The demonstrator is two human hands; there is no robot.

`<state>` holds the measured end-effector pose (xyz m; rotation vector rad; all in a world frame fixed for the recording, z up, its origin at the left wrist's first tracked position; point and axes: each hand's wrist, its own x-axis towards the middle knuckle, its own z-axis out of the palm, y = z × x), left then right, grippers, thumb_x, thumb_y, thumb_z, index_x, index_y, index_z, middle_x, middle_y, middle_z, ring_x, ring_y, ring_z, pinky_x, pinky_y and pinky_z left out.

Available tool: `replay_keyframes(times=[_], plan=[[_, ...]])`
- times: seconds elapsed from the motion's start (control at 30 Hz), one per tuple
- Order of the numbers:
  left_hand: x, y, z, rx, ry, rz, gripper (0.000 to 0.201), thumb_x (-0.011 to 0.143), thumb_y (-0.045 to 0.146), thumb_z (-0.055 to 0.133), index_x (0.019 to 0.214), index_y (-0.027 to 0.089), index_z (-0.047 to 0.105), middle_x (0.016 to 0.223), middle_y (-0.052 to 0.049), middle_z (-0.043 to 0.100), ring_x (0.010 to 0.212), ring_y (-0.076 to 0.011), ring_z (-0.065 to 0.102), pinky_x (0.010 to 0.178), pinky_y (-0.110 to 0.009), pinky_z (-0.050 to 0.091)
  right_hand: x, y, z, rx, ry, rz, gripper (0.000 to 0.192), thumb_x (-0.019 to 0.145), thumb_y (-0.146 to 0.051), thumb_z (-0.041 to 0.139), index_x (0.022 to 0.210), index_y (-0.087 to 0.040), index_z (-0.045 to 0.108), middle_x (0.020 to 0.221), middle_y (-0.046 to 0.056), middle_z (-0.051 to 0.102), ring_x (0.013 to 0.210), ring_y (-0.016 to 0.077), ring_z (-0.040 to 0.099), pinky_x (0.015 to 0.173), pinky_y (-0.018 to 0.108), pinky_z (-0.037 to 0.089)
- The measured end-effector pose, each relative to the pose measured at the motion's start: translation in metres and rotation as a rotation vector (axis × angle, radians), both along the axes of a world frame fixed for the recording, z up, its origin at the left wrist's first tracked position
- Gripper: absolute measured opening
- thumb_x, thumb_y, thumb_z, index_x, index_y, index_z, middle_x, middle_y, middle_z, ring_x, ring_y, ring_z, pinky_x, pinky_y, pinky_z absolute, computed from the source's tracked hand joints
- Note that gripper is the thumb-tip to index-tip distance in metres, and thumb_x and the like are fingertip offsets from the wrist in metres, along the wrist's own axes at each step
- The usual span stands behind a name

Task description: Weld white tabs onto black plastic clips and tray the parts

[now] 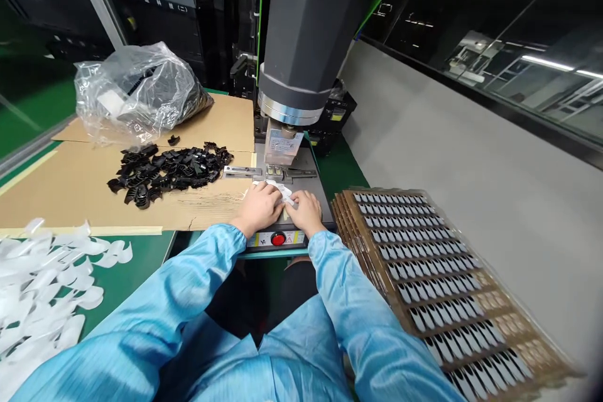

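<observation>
Both hands are together on the grey base of a press machine, just in front of its metal fixture (276, 172). A thin white curved piece (281, 188) lies between them. My left hand (261, 206) has its fingers curled on the piece's left side, partly covering it. With thumb and fingers pinched, my right hand (307, 210) grips the right end of the piece. Above the fixture hangs the clear block of the press head (282, 144). A red button (277, 239) sits on the base's front face, below the hands.
Black plastic parts (174, 169) are heaped on cardboard (94, 201) to the left, with a clear plastic bag (141, 94) behind. White curved pieces (51, 289) pile up at the lower left. Stacked trays (490, 289) stand on the right, the top one holding rows of pale parts.
</observation>
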<state>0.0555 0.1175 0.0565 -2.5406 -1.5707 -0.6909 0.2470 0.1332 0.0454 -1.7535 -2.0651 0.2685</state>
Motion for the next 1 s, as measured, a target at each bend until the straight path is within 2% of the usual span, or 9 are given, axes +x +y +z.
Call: replay_keyframes(times=[0.2, 0.37, 0.5, 0.6, 0.7, 0.8, 0.87, 1.0], plan=[[-0.006, 0.008, 0.001, 0.030, -0.015, -0.032, 0.028, 0.106, 0.035, 0.053, 0.093, 0.016, 0.070, 0.099, -0.012, 0.071, 0.104, -0.0323, 0.055, 0.089, -0.050, 0.039, 0.004, 0.001, -0.004, 0.041, 0.040, 0.028, 0.016, 0.085, -0.026, 0.079, 0.094, -0.023, 0.065, 0.099, 0.000, 0.065, 0.101, 0.0228, 0.058, 0.089, 0.036, 0.039], [-0.013, 0.012, 0.005, 0.004, -0.078, -0.041, 0.029, 0.107, 0.034, 0.052, 0.092, 0.016, 0.070, 0.097, -0.012, 0.071, 0.102, -0.0314, 0.056, 0.090, -0.049, 0.040, 0.007, 0.000, -0.001, 0.041, 0.063, 0.054, 0.016, 0.084, -0.028, 0.075, 0.091, -0.022, 0.062, 0.096, 0.001, 0.064, 0.098, 0.0225, 0.058, 0.088, 0.035, 0.040], [-0.036, 0.012, 0.014, -0.037, -0.146, -0.026, 0.025, 0.107, 0.034, 0.054, 0.096, 0.017, 0.069, 0.098, -0.010, 0.072, 0.099, -0.0284, 0.059, 0.090, -0.044, 0.044, 0.007, 0.000, 0.000, 0.047, 0.054, 0.038, 0.016, 0.083, -0.030, 0.074, 0.090, -0.022, 0.061, 0.095, 0.001, 0.063, 0.098, 0.0225, 0.058, 0.087, 0.035, 0.040], [-0.065, 0.012, 0.022, -0.110, -0.163, 0.022, 0.025, 0.107, 0.038, 0.055, 0.099, 0.018, 0.067, 0.097, -0.010, 0.071, 0.094, -0.0275, 0.063, 0.082, -0.040, 0.045, 0.006, 0.000, 0.000, 0.043, 0.039, 0.037, 0.017, 0.084, -0.032, 0.073, 0.090, -0.022, 0.060, 0.095, 0.001, 0.063, 0.097, 0.0222, 0.057, 0.087, 0.034, 0.040], [-0.096, 0.009, 0.027, -0.235, -0.110, 0.081, 0.021, 0.104, 0.037, 0.056, 0.101, 0.019, 0.065, 0.096, -0.010, 0.072, 0.087, -0.0273, 0.066, 0.073, -0.037, 0.044, 0.006, 0.000, 0.003, 0.027, 0.035, 0.033, 0.017, 0.084, -0.032, 0.072, 0.088, -0.021, 0.058, 0.095, 0.001, 0.062, 0.095, 0.0220, 0.056, 0.085, 0.033, 0.040], [-0.119, 0.000, 0.027, -0.335, 0.013, 0.083, 0.021, 0.102, 0.037, 0.057, 0.095, 0.019, 0.065, 0.091, -0.011, 0.071, 0.081, -0.0273, 0.067, 0.069, -0.036, 0.042, 0.005, -0.001, 0.006, 0.020, 0.044, 0.028, 0.018, 0.084, -0.031, 0.072, 0.086, -0.021, 0.057, 0.093, 0.001, 0.063, 0.095, 0.0221, 0.056, 0.085, 0.033, 0.039], [-0.126, -0.008, 0.027, -0.347, 0.105, 0.077, 0.023, 0.102, 0.038, 0.055, 0.096, 0.018, 0.065, 0.092, -0.012, 0.072, 0.080, -0.0284, 0.067, 0.068, -0.036, 0.042, 0.004, -0.001, 0.007, 0.016, 0.055, 0.035, 0.017, 0.084, -0.031, 0.072, 0.085, -0.021, 0.058, 0.093, 0.001, 0.063, 0.094, 0.0221, 0.056, 0.084, 0.033, 0.040], [-0.124, -0.016, 0.027, -0.320, 0.230, 0.066, 0.023, 0.100, 0.029, 0.052, 0.110, 0.017, 0.068, 0.099, -0.015, 0.073, 0.086, -0.0310, 0.069, 0.073, -0.038, 0.044, 0.006, 0.000, 0.006, -0.009, 0.084, 0.050, 0.013, 0.085, -0.031, 0.070, 0.084, -0.021, 0.061, 0.092, 0.001, 0.064, 0.094, 0.0227, 0.056, 0.085, 0.033, 0.040]])
